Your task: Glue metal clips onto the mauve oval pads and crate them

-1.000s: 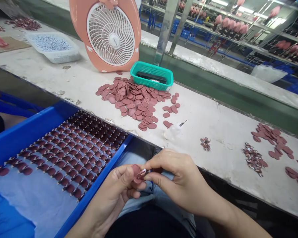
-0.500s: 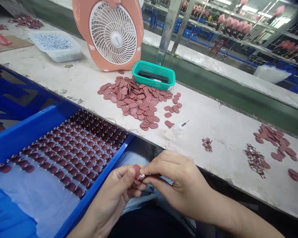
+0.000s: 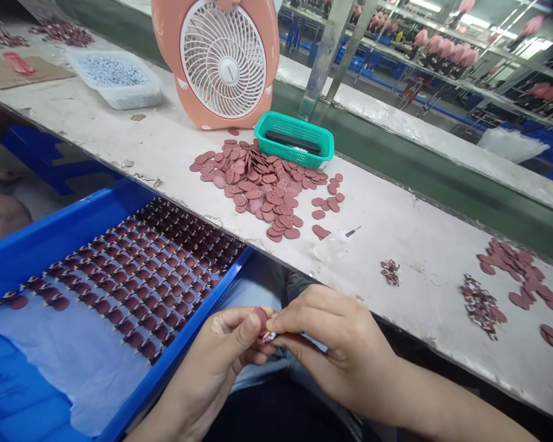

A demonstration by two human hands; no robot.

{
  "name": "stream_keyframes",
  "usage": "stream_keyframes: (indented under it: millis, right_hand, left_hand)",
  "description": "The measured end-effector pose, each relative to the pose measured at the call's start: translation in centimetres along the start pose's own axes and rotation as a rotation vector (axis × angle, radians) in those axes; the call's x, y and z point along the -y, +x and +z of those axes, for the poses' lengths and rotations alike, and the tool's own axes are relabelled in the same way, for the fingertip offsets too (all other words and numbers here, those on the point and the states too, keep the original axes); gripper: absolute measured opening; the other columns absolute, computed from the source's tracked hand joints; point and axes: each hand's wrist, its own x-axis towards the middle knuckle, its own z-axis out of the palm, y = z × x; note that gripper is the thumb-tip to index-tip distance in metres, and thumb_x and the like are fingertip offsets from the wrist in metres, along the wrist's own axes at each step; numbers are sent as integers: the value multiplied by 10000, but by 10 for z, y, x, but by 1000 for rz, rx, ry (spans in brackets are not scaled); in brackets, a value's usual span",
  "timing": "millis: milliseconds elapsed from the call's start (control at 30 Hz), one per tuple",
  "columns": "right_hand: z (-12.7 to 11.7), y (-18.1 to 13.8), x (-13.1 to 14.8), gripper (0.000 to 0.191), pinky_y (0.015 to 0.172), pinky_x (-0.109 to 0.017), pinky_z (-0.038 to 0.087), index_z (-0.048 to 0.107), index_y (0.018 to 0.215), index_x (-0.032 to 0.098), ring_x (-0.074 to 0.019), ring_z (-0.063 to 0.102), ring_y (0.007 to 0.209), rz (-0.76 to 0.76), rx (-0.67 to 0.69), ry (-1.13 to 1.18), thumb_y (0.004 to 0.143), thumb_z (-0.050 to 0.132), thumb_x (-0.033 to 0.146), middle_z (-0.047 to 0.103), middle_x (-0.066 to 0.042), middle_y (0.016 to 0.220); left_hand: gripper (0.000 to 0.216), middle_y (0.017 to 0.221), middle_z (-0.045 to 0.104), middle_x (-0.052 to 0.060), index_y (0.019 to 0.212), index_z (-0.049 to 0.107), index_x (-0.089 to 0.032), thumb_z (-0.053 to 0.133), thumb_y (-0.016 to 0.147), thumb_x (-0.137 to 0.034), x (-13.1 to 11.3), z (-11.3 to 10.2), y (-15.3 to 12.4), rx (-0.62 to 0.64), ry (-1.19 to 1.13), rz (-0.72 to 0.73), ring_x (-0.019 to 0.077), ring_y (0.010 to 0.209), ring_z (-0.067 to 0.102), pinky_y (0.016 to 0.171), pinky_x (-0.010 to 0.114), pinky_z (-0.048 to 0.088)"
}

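I have the left hand (image 3: 216,347) and right hand (image 3: 336,344) at six o'clock, fingers closed: the left pinches a small pink disc (image 3: 260,319), the right a patterned piece (image 3: 268,336) against it. At nine o'clock sit rows of dark pink discs (image 3: 138,270) in a blue tray (image 3: 74,239), and a loose pile of pink discs (image 3: 258,184) lies on the bench (image 3: 410,245) at twelve o'clock.

Bare hands (image 3: 336,344), light-blue jeans (image 3: 258,282)

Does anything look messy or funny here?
Yes: the pink pieces on the bench lie in a jumbled heap, unlike the tidy rows in the blue tray.
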Motion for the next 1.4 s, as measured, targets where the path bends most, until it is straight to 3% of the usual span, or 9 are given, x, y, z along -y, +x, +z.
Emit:
stream_keyframes:
  millis: [467, 800, 1067, 1167, 1300, 1400]
  right_hand:
    - [3, 5, -2, 127, 700, -232, 506, 662, 885, 173, -127, 631, 731, -42, 0, -13, 889, 655, 47, 718, -14, 826]
    - [9, 6, -5, 100, 696, -247, 524, 687, 929, 179, -147, 649, 740, -24, -1, -4, 905, 635, 97, 738, -34, 837]
    - [6, 10, 0, 92, 691, -246, 523, 715, 930, 193, -146, 656, 743, -7, 27, 4, 903, 659, 125, 736, -22, 813]
    - [2, 12, 5, 133, 730, -257, 522, 721, 997, 198, -147, 656, 782, 3, 42, 4, 890, 684, 129, 738, -17, 852]
    - [-5, 11, 6, 371, 773, -265, 524, 660, 1207, 191, -148, 637, 864, 19, -34, 32, 852, 768, 210, 720, -36, 994]
    - [-4, 9, 1, 272, 726, -252, 515, 686, 1174, 203, -132, 611, 811, 64, -79, 73, 906, 715, 245, 702, -38, 973]
  left_hand:
    - [357, 635, 670, 24, 730, 815, -153, 901, 634, -487, -3, 2, -1, -42, -47, 12, 83, 584, 580, 544, 135, 490]
    - [400, 611, 636, -2, 698, 804, -145, 958, 521, -470, -6, 12, -9, -191, -99, 33, 69, 550, 572, 498, 129, 492]
    - [402, 605, 659, -1, 709, 805, -146, 963, 510, -458, -4, 9, -12, -167, -141, 25, 69, 542, 597, 514, 138, 524]
    - [362, 591, 661, -15, 665, 786, -150, 977, 499, -408, -7, 12, -15, -155, -183, 23, 75, 527, 612, 503, 155, 548]
    - [398, 620, 706, -13, 742, 796, -148, 968, 499, -412, -13, 13, -18, -132, -234, -1, 82, 533, 646, 483, 157, 568]
    - [405, 616, 726, -3, 757, 794, -158, 929, 517, -454, -16, 9, -18, -130, -267, -45, 108, 544, 681, 484, 189, 604]
